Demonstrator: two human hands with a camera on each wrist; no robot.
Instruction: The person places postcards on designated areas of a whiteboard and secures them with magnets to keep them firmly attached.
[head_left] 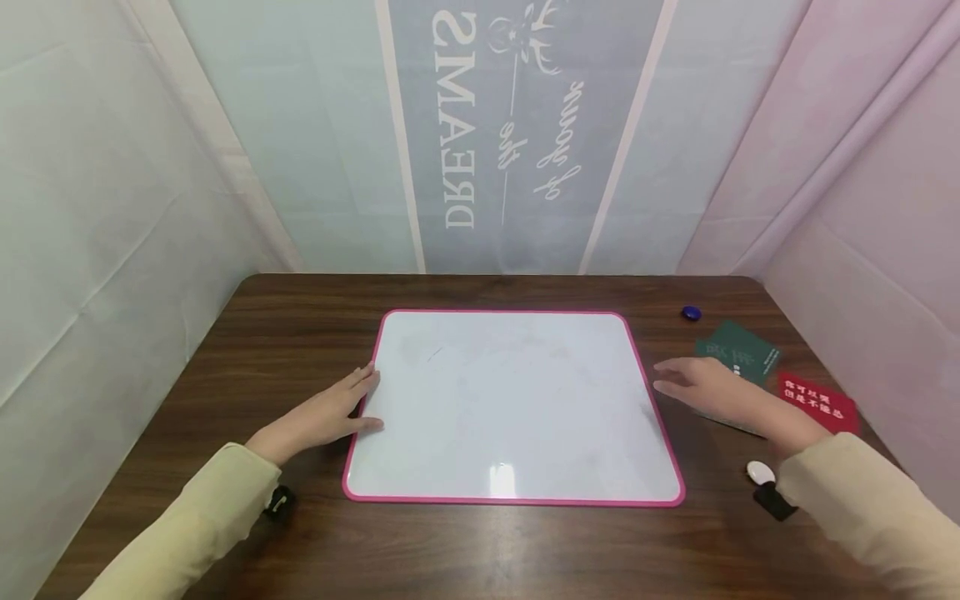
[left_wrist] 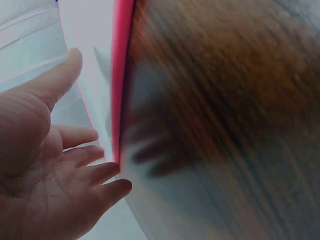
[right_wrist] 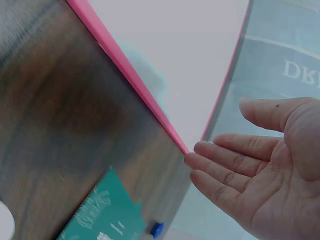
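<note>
**Two open hands flank the whiteboard**

Both hands are relaxed and grasp nothing. The pink-framed whiteboard (head_left: pixel 513 404) lies flat mid-table; the left hand (head_left: pixel 322 417) touches its left edge, the right hand (head_left: pixel 708 387) hovers just beside its right. To lift it evenly, fingers should hook under both edges together. Only the head view shows the green card (head_left: pixel 738 350), red card (head_left: pixel 817 400) and blue magnet (head_left: pixel 691 313); the wrist views show the palms.

head view overhead, wrist views close, whiteboard (head_left: pixel 517 408) shared

A blue magnet (head_left: pixel 691 313) is seen at two o'clock on the table (head_left: pixel 300 333); green card (head_left: pixel 738 350), red card (head_left: pixel 817 400) and white disc (head_left: pixel 760 472) are placed around three.
</note>
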